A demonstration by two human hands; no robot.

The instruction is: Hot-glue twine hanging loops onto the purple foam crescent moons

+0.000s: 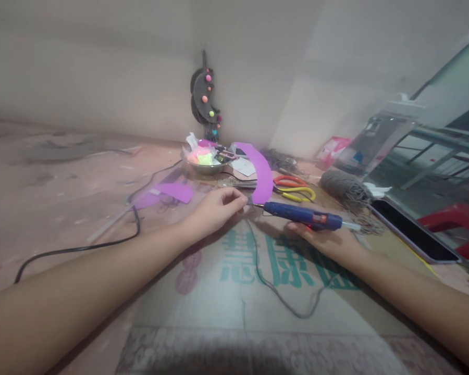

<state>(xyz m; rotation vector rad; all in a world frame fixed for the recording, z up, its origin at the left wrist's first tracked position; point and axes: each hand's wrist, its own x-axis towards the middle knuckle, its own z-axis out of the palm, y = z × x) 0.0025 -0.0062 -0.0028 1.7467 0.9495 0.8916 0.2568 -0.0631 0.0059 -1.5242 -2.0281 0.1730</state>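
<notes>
My left hand (214,208) pinches the lower end of a curved purple foam strip (261,172) that arches up from the floor. My right hand (324,240) is wrapped under a blue glue gun (303,214), lying almost level, with its nozzle pointing left and touching the strip's lower tip beside my left fingertips. A second purple foam piece (168,192) lies flat to the left of my left hand. Both hands work over a sheet of cardboard (258,291) printed with green characters.
A metal bowl (207,165) with bright pom-poms stands behind. Orange and yellow scissors (295,187), a ball of grey twine (342,186) and a phone (412,232) lie to the right. A black cable (101,244) runs left. A dark crescent decoration (205,99) leans on the wall.
</notes>
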